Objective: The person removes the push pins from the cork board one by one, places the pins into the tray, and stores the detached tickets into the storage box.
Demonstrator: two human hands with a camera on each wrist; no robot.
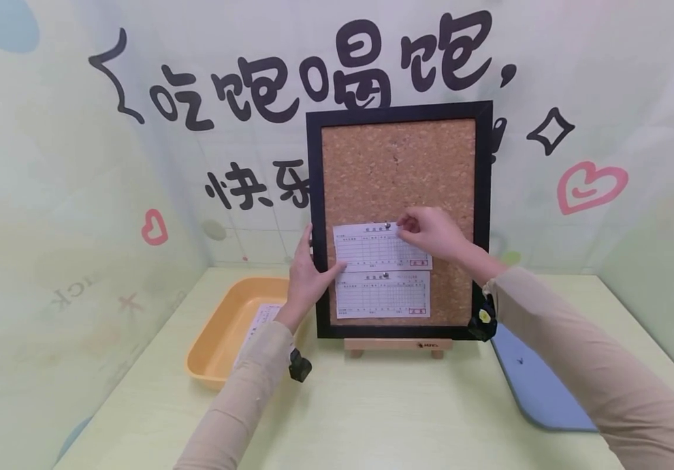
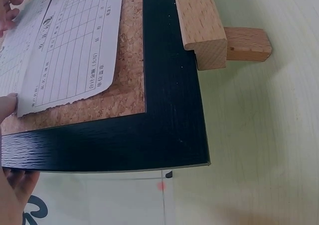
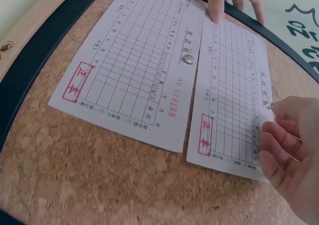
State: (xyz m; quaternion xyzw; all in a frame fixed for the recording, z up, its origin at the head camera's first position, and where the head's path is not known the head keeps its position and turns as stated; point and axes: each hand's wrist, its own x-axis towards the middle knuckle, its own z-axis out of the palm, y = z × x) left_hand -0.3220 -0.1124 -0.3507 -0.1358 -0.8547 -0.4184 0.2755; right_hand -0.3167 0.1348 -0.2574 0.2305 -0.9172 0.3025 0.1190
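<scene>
A black-framed cork board [image 1: 398, 170] stands on a small wooden easel [image 1: 398, 343]. Two printed receipts, an upper one [image 1: 366, 248] and a lower one [image 1: 366, 297], lie one above the other on the cork, each with a silver pushpin near its top edge. My left hand [image 1: 307, 277] grips the frame's left side, fingers behind it, its thumb on the upper receipt's lower left corner. Beside the upper pushpin [image 1: 387, 225], my right hand [image 1: 433, 232] has loosely bent fingers; in the right wrist view one fingertip [image 3: 281, 105] is at that pin.
A yellow-orange tray [image 1: 210, 333] stands left of the board, with another printed slip [image 1: 257, 326] inside, partly hidden by my left arm. A blue mat [image 1: 539, 385] lies to the right, under my right forearm. Behind the board is a printed backdrop [image 1: 243, 32].
</scene>
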